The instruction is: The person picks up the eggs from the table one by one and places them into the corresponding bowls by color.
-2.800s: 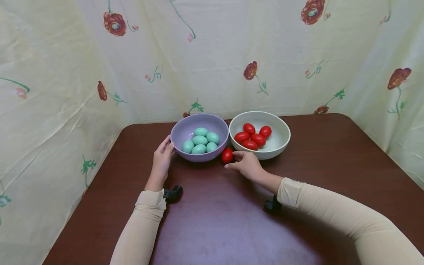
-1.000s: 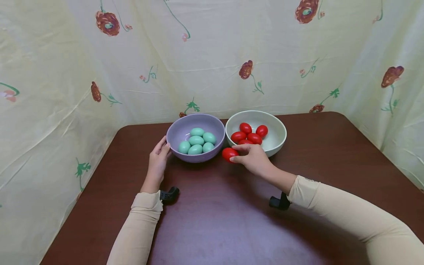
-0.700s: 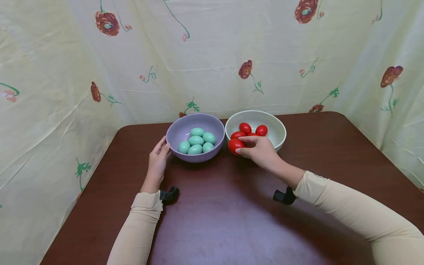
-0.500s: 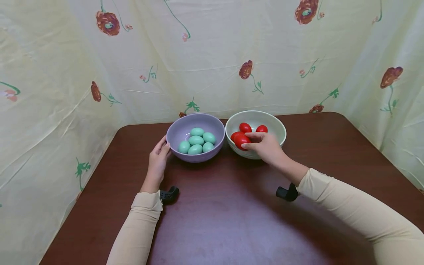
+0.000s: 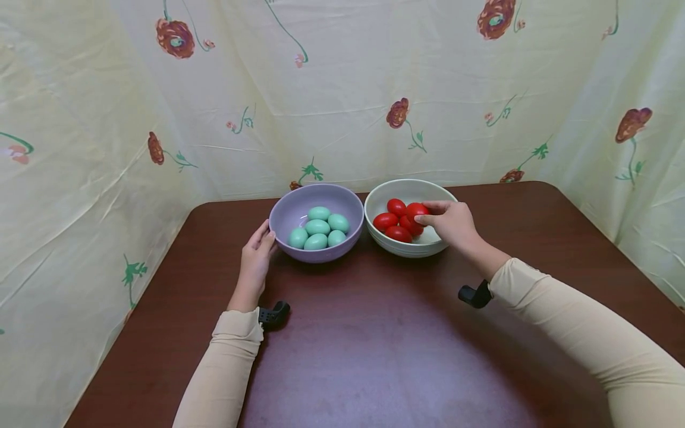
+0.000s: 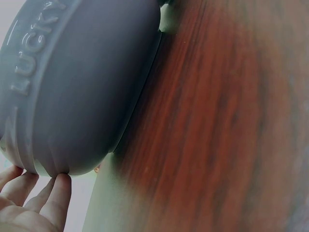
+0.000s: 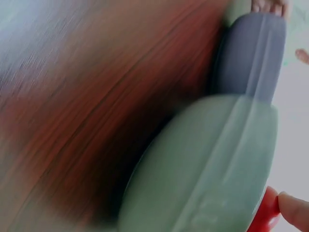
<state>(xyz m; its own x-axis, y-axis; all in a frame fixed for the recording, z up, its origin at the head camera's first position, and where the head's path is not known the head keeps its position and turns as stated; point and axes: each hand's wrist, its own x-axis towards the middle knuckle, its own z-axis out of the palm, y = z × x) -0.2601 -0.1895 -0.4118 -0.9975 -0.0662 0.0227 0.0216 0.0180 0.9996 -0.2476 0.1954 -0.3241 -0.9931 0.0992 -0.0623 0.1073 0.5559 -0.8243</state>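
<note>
My right hand (image 5: 455,226) pinches a red egg (image 5: 416,210) between thumb and fingers, over the pale green bowl (image 5: 409,248). Several other red eggs (image 5: 385,222) lie in that bowl, one partly covered by the held egg in the head view. From the right wrist, the thumb and the edge of the red egg (image 7: 266,210) show past the bowl's rim. My left hand (image 5: 254,255) rests its fingertips against the outer left side of the purple bowl (image 5: 320,256). Inside this bowl sit several mint-green eggs (image 5: 318,227).
The bowls stand side by side, rims close together, near the far edge of a dark brown table (image 5: 342,345). Behind the table hangs a pale flowered cloth (image 5: 332,119). A black wrist device (image 5: 275,315) sits on the left wrist, another (image 5: 475,295) on the right.
My right hand picked up the red egg from the table before the bowls, carried it right over the green bowl's front rim and farther in. My left hand stays at the purple bowl.
</note>
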